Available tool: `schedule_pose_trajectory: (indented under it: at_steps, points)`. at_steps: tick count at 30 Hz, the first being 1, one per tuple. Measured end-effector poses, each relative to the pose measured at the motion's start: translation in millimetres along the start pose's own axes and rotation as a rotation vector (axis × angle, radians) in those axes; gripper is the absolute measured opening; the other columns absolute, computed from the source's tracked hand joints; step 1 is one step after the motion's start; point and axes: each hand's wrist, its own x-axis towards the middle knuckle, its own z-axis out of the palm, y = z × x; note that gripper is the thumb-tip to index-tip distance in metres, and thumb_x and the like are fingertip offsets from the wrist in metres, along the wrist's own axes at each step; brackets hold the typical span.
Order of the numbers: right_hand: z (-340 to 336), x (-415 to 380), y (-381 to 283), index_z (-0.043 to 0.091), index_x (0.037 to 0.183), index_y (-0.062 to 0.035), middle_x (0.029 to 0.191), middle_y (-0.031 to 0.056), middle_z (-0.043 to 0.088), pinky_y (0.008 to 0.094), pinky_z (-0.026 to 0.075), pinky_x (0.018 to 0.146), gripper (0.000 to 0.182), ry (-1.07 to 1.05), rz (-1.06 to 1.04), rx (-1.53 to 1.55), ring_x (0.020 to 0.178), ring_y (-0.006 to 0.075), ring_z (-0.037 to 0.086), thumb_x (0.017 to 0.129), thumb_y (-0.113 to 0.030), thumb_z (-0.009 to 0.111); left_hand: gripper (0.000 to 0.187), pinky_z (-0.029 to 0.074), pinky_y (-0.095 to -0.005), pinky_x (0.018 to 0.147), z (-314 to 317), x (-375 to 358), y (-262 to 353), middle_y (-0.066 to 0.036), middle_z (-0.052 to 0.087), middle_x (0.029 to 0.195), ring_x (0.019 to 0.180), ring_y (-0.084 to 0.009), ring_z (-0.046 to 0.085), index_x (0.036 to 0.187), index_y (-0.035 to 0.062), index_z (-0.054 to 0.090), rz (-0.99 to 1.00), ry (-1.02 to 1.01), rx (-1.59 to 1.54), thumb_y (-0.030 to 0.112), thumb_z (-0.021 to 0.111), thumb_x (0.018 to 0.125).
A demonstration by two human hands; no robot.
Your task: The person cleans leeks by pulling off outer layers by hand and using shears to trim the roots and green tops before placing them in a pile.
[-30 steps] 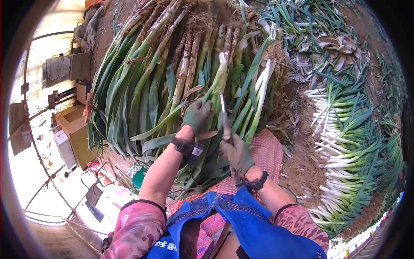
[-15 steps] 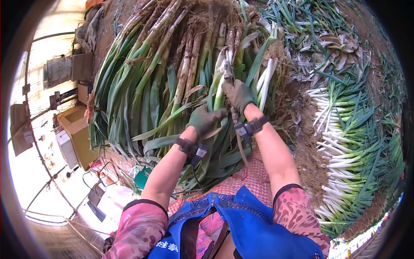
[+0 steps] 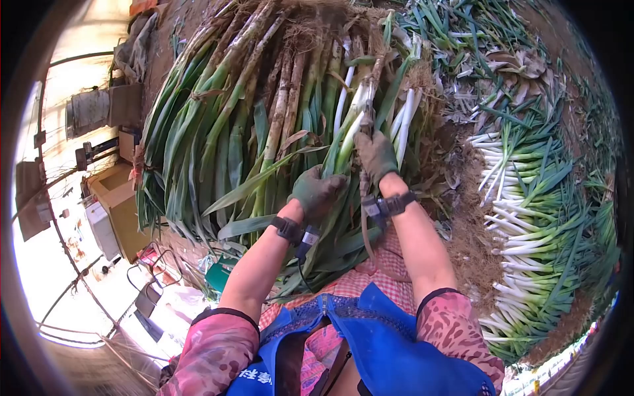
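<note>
Moved forward, your right grip [image 3: 376, 157] clutches a tool [image 3: 367, 120], the leek [image 3: 349, 136] left of it clasped in your left grip [image 3: 318, 192], seemingly for steadiness.

Your right fingers [image 3: 362, 142] hide the grip of the hand tool [image 3: 368, 117]; your left fingers [image 3: 335, 183] cover leek leaves [image 3: 328, 221] beneath. Well beyond both, the top edge crops the leek pile [image 3: 238, 148].

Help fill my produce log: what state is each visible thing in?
Slim grey metallic tool, held
Green-gloved right hand, closed around tool
Long green leek, white stem bared
Green-gloved left hand, curled at leek's leaves, grip unclear
Large green leek pile, brown-stained, roots attached
Neat green leek row, white stems bare
Blue fabric jacket, open in front
</note>
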Motion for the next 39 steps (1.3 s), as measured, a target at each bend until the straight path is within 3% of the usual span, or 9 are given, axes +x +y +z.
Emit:
schedule_pose_trajectory:
  at_steps: [2, 3, 5, 12, 16, 19, 22, 31, 39]
  points:
    - [-9, -37, -3, 0.065, 0.094, 0.0021, 0.087, 0.0297, 0.069, 0.0496, 0.054, 0.077, 0.050, -0.010, 0.032, 0.136, 0.088, 0.0482, 0.068, 0.091, -0.048, 0.059, 0.042, 0.054, -0.0336, 0.080, 3, 5, 5, -0.014, 0.072, 0.099, 0.088, -0.0217, 0.069, 0.114, 0.0005, 0.065, 0.054, -0.011, 0.071, 0.031, 0.070, 0.085]
    - [0, -52, 15, 0.064, 0.097, 0.0026, 0.080, 0.0212, 0.069, 0.0430, 0.052, 0.068, 0.043, 0.014, 0.001, 0.040, 0.073, 0.0340, 0.067, 0.094, -0.040, 0.062, 0.043, 0.054, -0.0345, 0.081, 4, 8, 2, -0.015, 0.072, 0.099, 0.089, -0.0228, 0.070, 0.115, 0.0008, 0.065, 0.088, -0.018, 0.147, 0.032, 0.070, 0.085]
    - [-1, -81, 19, 0.065, 0.097, 0.0023, 0.078, 0.0202, 0.069, 0.0424, 0.052, 0.068, 0.043, 0.017, 0.001, -0.016, 0.072, 0.0318, 0.067, 0.094, -0.040, 0.063, 0.045, 0.054, -0.0364, 0.082, 9, 16, -12, -0.016, 0.073, 0.100, 0.091, -0.0249, 0.070, 0.115, 0.0014, 0.065, 0.117, -0.001, 0.226, 0.033, 0.070, 0.085]
    - [-11, -5, 21, 0.065, 0.096, 0.0038, 0.080, 0.0241, 0.069, 0.0447, 0.053, 0.070, 0.049, -0.074, 0.025, 0.188, 0.080, 0.0421, 0.069, 0.092, -0.045, 0.063, 0.039, 0.053, -0.0340, 0.082, 22, 4, -15, -0.010, 0.073, 0.101, 0.089, -0.0168, 0.067, 0.113, 0.0004, 0.066, 0.025, 0.076, 0.223, 0.029, 0.071, 0.087]
    - [-7, -39, 39, 0.066, 0.093, 0.0010, 0.077, 0.0155, 0.069, 0.0372, 0.051, 0.062, 0.037, -0.027, -0.076, -0.128, 0.070, 0.0272, 0.068, 0.094, -0.036, 0.063, 0.042, 0.053, -0.0326, 0.081, 26, 12, -36, -0.008, 0.072, 0.101, 0.090, -0.0147, 0.066, 0.113, -0.0013, 0.065, 0.010, 0.055, 0.116, 0.030, 0.072, 0.086]
    - [4, -4, 62, 0.067, 0.093, -0.0008, 0.077, 0.0134, 0.069, 0.0341, 0.050, 0.060, 0.032, -0.079, 0.009, 0.062, 0.068, 0.0222, 0.068, 0.095, -0.033, 0.062, 0.049, 0.053, -0.0398, 0.085, 27, 13, -49, -0.019, 0.073, 0.099, 0.094, -0.0297, 0.070, 0.111, 0.0003, 0.067, 0.023, 0.068, 0.044, 0.042, 0.069, 0.085]
    - [16, 48, 68, 0.066, 0.093, -0.0004, 0.068, 0.0053, 0.063, 0.0345, 0.050, 0.055, 0.032, -0.037, -0.202, -0.068, 0.057, 0.0180, 0.062, 0.093, -0.032, 0.064, 0.048, 0.053, -0.0396, 0.085, 29, 4, -45, -0.019, 0.073, 0.099, 0.092, -0.0288, 0.070, 0.109, 0.0003, 0.067, 0.024, 0.084, 0.109, 0.042, 0.070, 0.086]
    - [-22, 0, 53, 0.068, 0.097, 0.0021, 0.072, 0.0081, 0.066, 0.0346, 0.053, 0.059, 0.040, -0.047, -0.085, -0.141, 0.062, 0.0188, 0.065, 0.090, -0.038, 0.067, 0.036, 0.054, -0.0318, 0.083, 33, -4, -53, -0.009, 0.072, 0.104, 0.091, -0.0141, 0.066, 0.116, -0.0027, 0.063, 0.015, 0.050, 0.054, 0.022, 0.073, 0.091]
    - [-39, 2, 78, 0.064, 0.102, 0.0021, 0.076, 0.0082, 0.066, 0.0307, 0.053, 0.057, 0.037, -0.022, 0.042, 0.256, 0.066, 0.0158, 0.066, 0.093, -0.034, 0.068, 0.035, 0.053, -0.0453, 0.088, 55, -43, 8, -0.019, 0.070, 0.111, 0.101, -0.0369, 0.067, 0.111, 0.0058, 0.068, 0.100, 0.137, 0.711, 0.034, 0.068, 0.091]
